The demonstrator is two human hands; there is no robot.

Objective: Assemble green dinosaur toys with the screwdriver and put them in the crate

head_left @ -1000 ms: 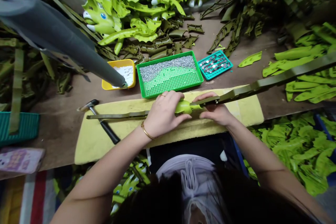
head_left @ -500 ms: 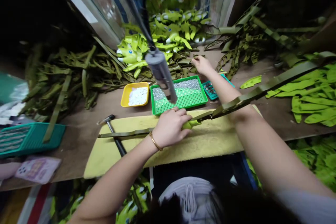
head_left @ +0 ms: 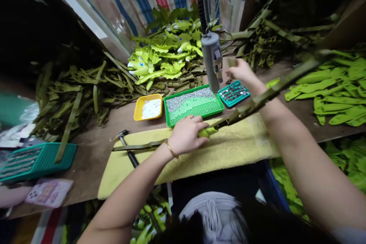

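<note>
My left hand (head_left: 187, 137), a gold bracelet on its wrist, is closed over a lime-green soft part (head_left: 208, 132) on the yellow cloth pad (head_left: 228, 156). A long dark olive strip (head_left: 251, 108) runs under or through that grip and rises across my right forearm. Its other end lies over a hammer (head_left: 130, 152). My right hand (head_left: 243, 74) is above the small teal tray (head_left: 234, 94), fingers pinched on a small olive piece (head_left: 233, 62), blurred by motion. Beside it hangs a grey cylindrical power tool (head_left: 211, 59), above the green perforated tray (head_left: 194, 113).
Small metal pieces lie in the green tray; a yellow dish (head_left: 137, 112) holds white pieces. Lime-green dinosaur-like parts (head_left: 143, 61) are heaped at the back. Olive scraps (head_left: 71, 72) pile up left. Flat lime-green parts (head_left: 340, 87) lie right. A teal basket (head_left: 61, 156) stands at left.
My right hand has come rightwards from the olive scraps, a small olive piece now showing in its fingers. The hanging tool appears farther right and more upright. My left hand keeps its grip.
</note>
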